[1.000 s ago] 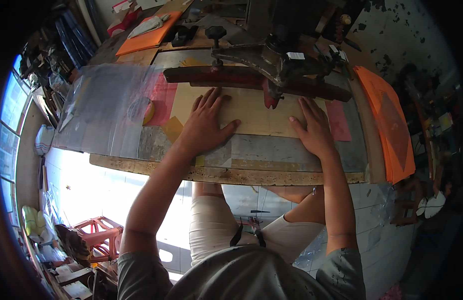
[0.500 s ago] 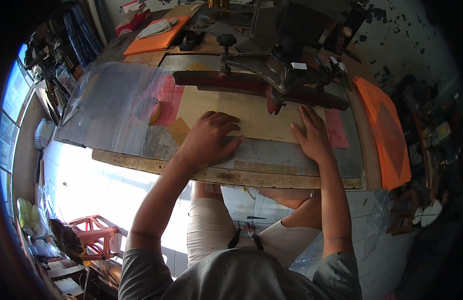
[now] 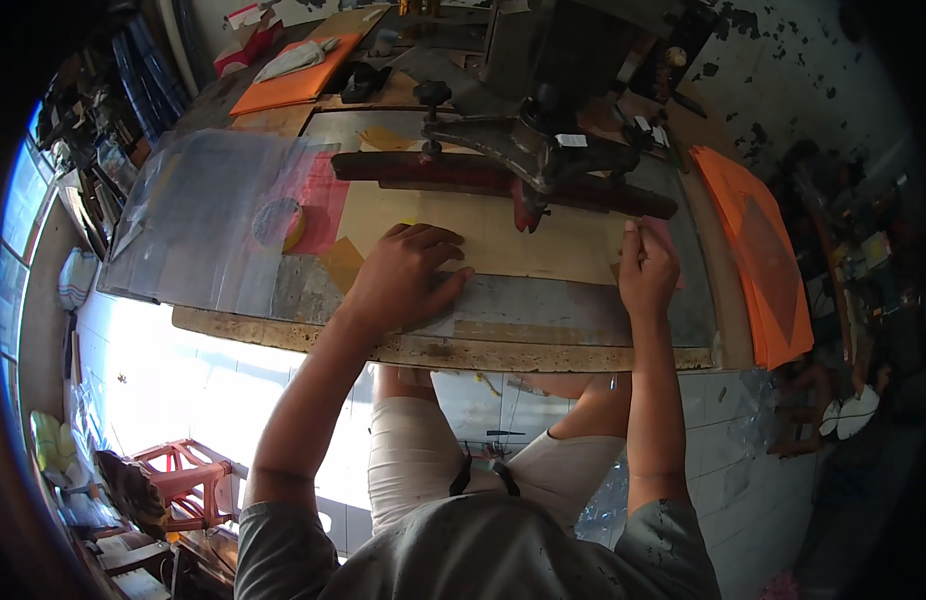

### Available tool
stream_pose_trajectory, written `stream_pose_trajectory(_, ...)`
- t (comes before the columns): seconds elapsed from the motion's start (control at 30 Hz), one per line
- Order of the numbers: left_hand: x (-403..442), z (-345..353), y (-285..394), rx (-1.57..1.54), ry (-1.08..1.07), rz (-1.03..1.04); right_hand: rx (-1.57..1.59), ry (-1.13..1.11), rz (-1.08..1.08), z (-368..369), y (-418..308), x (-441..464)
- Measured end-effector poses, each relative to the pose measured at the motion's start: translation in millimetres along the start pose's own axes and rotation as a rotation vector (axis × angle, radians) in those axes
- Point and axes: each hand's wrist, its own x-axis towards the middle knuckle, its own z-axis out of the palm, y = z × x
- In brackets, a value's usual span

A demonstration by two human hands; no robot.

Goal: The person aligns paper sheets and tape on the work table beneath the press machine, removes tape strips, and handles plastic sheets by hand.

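Observation:
My left hand (image 3: 408,275) lies palm down at the left end of a pale yellow sheet (image 3: 523,240), open, with its thumb apart. At the sheet's right end my right hand (image 3: 648,275) is closed, fingers curled and thumb against the forefinger. Whatever is in that pinch, if anything, I cannot make out. Just beyond the hands, a long dark red metal bar (image 3: 443,170) hangs across the sheet from a black cast arm (image 3: 493,135) with a knob (image 3: 433,94). Pink patches (image 3: 318,205) show at both ends of the sheet.
Clear plastic film (image 3: 183,220) covers the worktable's left side, with a tape roll (image 3: 280,225) there. Orange sheets (image 3: 758,250) hang over the right edge. Further orange sheets (image 3: 273,95) lie at the back left under a pale cloth (image 3: 298,58). A red stool (image 3: 193,480) stands on the floor.
My right hand has gone from flat with stretched fingers to a closed pinch, a little further right along the sheet. My left hand stays in place on the sheet. The whole view has shifted slightly.

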Motion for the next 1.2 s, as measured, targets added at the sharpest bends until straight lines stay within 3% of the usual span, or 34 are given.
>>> stream_pose_trajectory(0.9,0.0,-1.4,-3.7,-0.009,0.038,0.071,0.112,-0.025,0.053,-3.4,-1.6,3.4)
stream_pose_trajectory(1.0,-1.3,-6.5,-2.5,-0.089,0.093,-0.010,0.131,-0.023,0.042,-0.8,2.1,5.2)
stream_pose_trajectory(1.1,-5.4,-24.4,-1.2,-0.252,0.311,-0.299,0.209,-0.064,0.085,-7.6,-0.2,1.9)
stream_pose_trajectory(1.2,-32.8,-42.4,6.2,-0.203,0.541,-0.371,0.206,-0.114,0.054,-25.8,-5.6,-5.7)
